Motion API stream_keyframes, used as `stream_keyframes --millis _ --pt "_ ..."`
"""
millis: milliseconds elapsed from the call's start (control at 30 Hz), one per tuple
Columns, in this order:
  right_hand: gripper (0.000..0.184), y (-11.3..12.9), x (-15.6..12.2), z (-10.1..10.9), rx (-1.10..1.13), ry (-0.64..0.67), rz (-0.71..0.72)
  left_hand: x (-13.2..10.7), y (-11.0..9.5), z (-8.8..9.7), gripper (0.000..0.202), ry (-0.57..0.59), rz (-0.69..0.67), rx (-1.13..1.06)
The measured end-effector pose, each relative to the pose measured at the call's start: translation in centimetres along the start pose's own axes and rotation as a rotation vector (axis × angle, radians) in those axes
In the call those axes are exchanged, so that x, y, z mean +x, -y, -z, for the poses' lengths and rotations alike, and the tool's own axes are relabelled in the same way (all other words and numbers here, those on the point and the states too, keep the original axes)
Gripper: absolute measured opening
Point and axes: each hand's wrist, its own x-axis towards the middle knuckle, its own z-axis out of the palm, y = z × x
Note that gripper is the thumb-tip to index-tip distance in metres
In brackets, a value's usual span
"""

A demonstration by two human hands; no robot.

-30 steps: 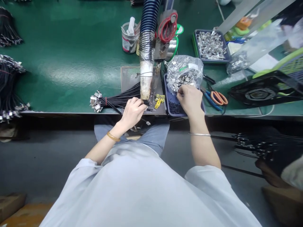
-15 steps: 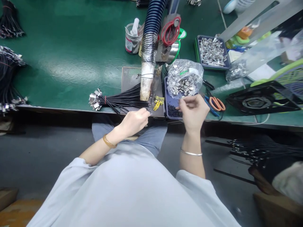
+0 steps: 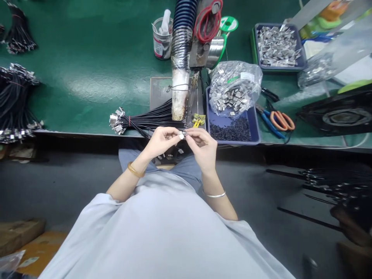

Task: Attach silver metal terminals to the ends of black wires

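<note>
My left hand (image 3: 162, 142) is closed in a pinch at the table's front edge, at the near end of a bundle of black cables (image 3: 154, 116) with silvery metal connectors (image 3: 116, 121). One cable strays from the bundle into this hand. Opposite, my right hand (image 3: 202, 148) pinches too, its fingertips meeting the left ones. A tiny silvery and dark piece shows between them; fingers hide most of it. Right of my hands stands a blue tray (image 3: 255, 130) with small black pieces (image 3: 229, 130) and a clear bag of metal connectors (image 3: 235, 99).
A hose with a taped white nozzle (image 3: 179, 97) hangs over the cables, beside a metal stand with a solder spool (image 3: 215, 51). Orange-handled pliers (image 3: 281, 121), a second tray (image 3: 278, 46) and a black fan (image 3: 348, 116) lie right. More cable bundles (image 3: 16, 100) lie left.
My right hand has moved left from the blue tray to meet my left hand. The left hand has turned slightly and stays near the cable bundle. The view has shifted a little.
</note>
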Motion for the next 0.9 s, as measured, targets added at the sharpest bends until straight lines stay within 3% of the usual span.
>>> stream_keyframes --millis 267,567,767,900 --pt "0.006 0.2 -0.3 0.2 -0.030 0.003 0.026 0.2 -0.4 0.1 0.049 0.072 0.022 -0.047" --pt "0.011 0.9 -0.4 0.7 -0.315 0.049 0.248 0.2 -0.5 0.6 0.045 0.176 0.047 -0.016" --pt "0.014 -0.4 -0.2 0.6 -0.065 0.070 0.033 0.3 -0.7 1.4 0.041 0.253 0.041 -0.040" --pt "0.018 -0.4 -0.1 0.8 -0.017 -0.050 0.006 0.2 -0.3 0.7 0.022 0.124 -0.054 -0.044"
